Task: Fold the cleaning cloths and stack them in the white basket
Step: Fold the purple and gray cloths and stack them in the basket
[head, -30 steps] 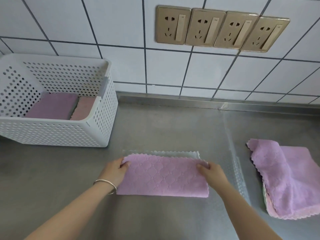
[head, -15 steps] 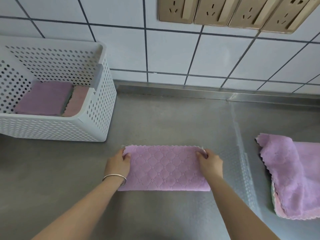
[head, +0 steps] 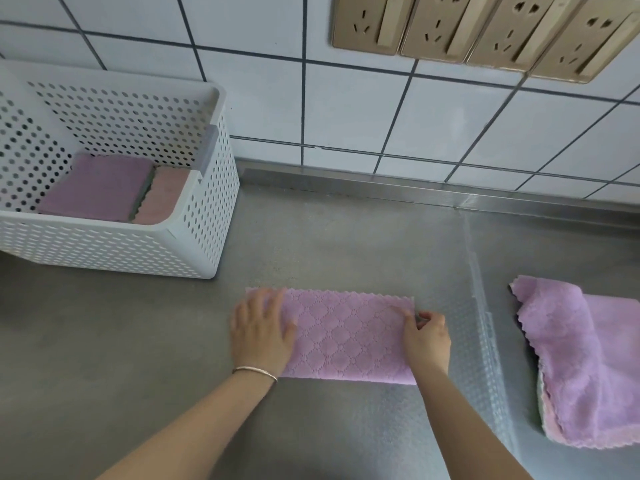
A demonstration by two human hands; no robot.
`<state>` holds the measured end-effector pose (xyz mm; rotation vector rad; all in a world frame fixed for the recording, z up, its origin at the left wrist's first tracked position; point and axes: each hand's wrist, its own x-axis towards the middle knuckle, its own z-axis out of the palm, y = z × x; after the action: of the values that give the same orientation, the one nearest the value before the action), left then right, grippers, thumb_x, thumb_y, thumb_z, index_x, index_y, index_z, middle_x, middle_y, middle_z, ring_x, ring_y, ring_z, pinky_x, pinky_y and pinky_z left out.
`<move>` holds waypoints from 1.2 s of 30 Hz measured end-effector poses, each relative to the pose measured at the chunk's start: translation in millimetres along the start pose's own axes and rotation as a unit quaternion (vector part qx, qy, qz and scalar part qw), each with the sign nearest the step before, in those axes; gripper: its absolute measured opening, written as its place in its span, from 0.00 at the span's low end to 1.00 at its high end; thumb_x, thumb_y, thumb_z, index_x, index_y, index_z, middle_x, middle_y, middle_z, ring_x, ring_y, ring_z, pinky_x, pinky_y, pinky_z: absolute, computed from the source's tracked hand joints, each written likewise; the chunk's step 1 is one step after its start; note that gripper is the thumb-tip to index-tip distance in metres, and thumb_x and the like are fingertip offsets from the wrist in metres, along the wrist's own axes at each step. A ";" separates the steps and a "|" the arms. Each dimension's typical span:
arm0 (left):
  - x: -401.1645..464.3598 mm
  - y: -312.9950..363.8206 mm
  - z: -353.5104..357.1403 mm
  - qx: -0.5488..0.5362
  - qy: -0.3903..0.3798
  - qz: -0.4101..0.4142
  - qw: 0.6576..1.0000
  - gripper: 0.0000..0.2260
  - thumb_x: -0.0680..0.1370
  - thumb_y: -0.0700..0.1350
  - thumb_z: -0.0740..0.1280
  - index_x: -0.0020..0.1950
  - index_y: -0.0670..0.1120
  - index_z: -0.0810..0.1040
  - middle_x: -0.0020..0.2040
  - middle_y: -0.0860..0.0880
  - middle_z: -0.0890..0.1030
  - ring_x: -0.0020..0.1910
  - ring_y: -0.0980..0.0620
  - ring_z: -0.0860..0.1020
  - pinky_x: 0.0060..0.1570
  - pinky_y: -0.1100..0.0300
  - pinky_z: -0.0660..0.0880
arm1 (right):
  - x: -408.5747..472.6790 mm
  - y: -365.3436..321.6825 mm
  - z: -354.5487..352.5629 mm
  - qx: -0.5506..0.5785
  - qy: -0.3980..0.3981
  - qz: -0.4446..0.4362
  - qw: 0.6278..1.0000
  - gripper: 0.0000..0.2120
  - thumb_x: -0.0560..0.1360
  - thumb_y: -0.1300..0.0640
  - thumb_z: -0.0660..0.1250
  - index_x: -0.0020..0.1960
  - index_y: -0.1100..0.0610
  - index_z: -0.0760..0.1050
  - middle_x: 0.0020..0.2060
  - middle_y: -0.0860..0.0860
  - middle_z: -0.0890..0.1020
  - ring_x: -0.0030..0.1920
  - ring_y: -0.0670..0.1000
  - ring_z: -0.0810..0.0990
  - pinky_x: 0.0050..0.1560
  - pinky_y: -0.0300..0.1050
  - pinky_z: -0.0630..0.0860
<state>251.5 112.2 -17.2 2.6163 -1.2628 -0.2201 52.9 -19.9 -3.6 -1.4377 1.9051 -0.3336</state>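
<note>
A purple cleaning cloth (head: 346, 337), folded in half into a long strip, lies flat on the steel counter in front of me. My left hand (head: 261, 329) rests flat with spread fingers on its left end. My right hand (head: 424, 336) pinches the cloth's right edge between thumb and fingers. The white perforated basket (head: 204, 244) stands at the back left. Inside it lie a folded purple cloth (head: 93, 185) and a folded pink cloth (head: 162, 195) side by side.
Another purple cloth (head: 588, 362), loosely bunched with a pink underside, lies at the right edge of the counter. A raised seam (head: 481, 306) runs front to back between it and my hands. The tiled wall with several gold sockets (head: 478, 29) rises behind.
My left hand has let go of the cloth's corner and now lies flat on its left end. My right hand has shifted to pinch the right edge. The camera moved closer.
</note>
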 end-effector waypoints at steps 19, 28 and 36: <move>-21.0 54.0 19.3 0.122 -0.258 0.176 0.942 0.30 0.75 0.65 0.45 0.74 0.61 0.37 0.73 0.51 0.28 0.72 0.42 0.29 0.65 0.31 0.34 | -46.0 12.0 -12.5 -0.151 -0.099 -0.039 0.983 0.14 0.70 0.56 0.62 0.55 0.55 0.70 0.41 0.50 0.76 0.43 0.54 0.78 0.40 0.45 0.75; -9.9 85.2 -47.5 -0.383 -0.110 0.029 0.917 0.10 0.73 0.42 0.69 0.43 0.58 0.75 0.48 0.56 0.82 0.46 0.68 0.78 0.51 0.72 0.73 | -91.5 -1.9 13.7 -0.035 0.016 -0.307 0.951 0.12 0.61 0.63 0.62 0.41 0.52 0.65 0.34 0.54 0.77 0.27 0.61 0.73 0.26 0.44 0.62; -9.9 73.0 -48.8 -0.349 -0.090 -0.103 0.927 0.08 0.71 0.44 0.71 0.40 0.54 0.73 0.39 0.55 0.78 0.40 0.56 0.78 0.38 0.70 0.70 | -108.6 -15.3 33.5 -0.074 0.018 -0.393 0.916 0.18 0.55 0.62 0.66 0.40 0.53 0.61 0.30 0.50 0.74 0.20 0.52 0.71 0.21 0.35 0.50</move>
<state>201.8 82.7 49.8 2.1169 -0.7483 -0.8008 99.9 81.2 23.4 -2.2778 1.3076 -0.5928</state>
